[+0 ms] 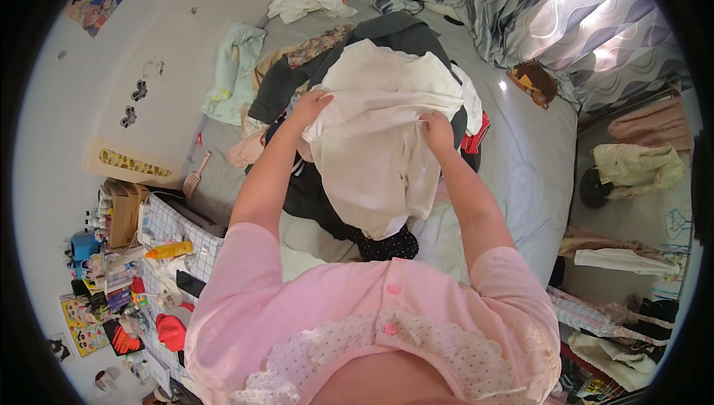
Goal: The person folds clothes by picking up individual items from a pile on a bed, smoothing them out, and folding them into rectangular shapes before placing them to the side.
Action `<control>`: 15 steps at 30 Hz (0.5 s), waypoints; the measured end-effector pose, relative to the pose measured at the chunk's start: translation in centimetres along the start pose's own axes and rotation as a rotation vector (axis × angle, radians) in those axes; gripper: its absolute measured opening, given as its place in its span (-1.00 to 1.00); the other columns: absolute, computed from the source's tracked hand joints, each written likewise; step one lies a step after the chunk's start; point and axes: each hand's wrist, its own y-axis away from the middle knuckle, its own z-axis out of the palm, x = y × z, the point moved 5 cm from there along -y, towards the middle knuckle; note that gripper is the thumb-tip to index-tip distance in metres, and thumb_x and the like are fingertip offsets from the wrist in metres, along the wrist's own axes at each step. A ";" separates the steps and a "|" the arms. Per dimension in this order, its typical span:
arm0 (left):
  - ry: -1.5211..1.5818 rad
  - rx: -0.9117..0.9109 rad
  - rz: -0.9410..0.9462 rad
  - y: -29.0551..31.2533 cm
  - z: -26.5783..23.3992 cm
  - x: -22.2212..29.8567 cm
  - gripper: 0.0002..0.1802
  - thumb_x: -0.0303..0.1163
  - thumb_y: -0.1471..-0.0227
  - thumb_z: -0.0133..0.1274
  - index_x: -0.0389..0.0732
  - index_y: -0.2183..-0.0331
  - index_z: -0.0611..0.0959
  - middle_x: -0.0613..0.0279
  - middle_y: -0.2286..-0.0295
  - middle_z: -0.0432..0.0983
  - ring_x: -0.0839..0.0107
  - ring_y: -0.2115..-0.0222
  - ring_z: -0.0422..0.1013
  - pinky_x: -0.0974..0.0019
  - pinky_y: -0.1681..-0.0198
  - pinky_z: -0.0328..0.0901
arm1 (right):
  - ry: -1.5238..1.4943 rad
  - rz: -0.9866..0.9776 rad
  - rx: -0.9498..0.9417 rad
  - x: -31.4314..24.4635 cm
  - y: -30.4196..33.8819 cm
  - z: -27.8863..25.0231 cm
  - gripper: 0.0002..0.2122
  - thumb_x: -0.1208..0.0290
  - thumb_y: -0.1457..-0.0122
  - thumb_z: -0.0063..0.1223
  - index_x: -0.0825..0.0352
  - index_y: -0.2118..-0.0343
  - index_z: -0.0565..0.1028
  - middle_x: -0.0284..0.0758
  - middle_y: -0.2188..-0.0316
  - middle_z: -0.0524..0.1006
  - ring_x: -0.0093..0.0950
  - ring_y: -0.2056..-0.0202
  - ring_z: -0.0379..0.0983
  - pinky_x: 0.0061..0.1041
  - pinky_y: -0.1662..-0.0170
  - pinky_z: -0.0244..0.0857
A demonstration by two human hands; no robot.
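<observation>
Patterned curtains (pixel 573 26) hang beyond a bed (pixel 532 174) where dark clothes (pixel 282 92) lie heaped. Over them, a creased white garment (pixel 364 159) is spread out: the left hand (pixel 309 107) pinches its left edge, and the right hand (pixel 437 131) has a fold pinched in its grip toward the other side.

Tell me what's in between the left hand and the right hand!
A white garment is spread between the left hand and the right hand, over a pile of clothes. The head view shows it.
</observation>
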 end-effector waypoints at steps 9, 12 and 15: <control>-0.362 0.115 0.230 -1.0 -0.3 0.4 -0.81 -0.37 0.04 -0.13 -0.28 0.43 0.51 0.17 0.53 0.43 0.38 0.47 0.34 0.42 0.37 0.21 | -0.178 -0.167 -0.076 -1.0 1.1 -0.9 -0.78 0.51 0.11 -0.07 0.29 0.33 0.43 -0.21 0.33 0.41 -0.24 0.23 0.30 -0.38 0.14 0.16; -0.219 0.212 0.232 -1.3 -1.0 -1.3 -0.83 -0.45 0.05 -0.18 -0.29 0.43 0.50 0.17 0.52 0.43 0.37 0.46 0.35 0.42 0.35 0.22 | -0.270 -0.236 -0.045 -4.3 0.1 0.3 -0.68 0.47 0.11 -0.05 0.26 0.20 0.38 -0.18 0.19 0.36 -0.22 0.17 0.27 -0.37 0.09 0.14; 0.005 0.422 0.135 -0.7 -3.4 -8.0 -0.81 -0.54 0.08 -0.23 -0.26 0.43 0.50 0.22 0.48 0.42 0.41 0.45 0.34 0.42 0.34 0.22 | -0.175 -0.177 -0.037 -6.3 -0.6 2.3 -0.62 0.44 0.09 -0.04 0.29 0.12 0.30 -0.11 0.09 0.27 -0.19 0.12 0.23 -0.35 0.05 0.12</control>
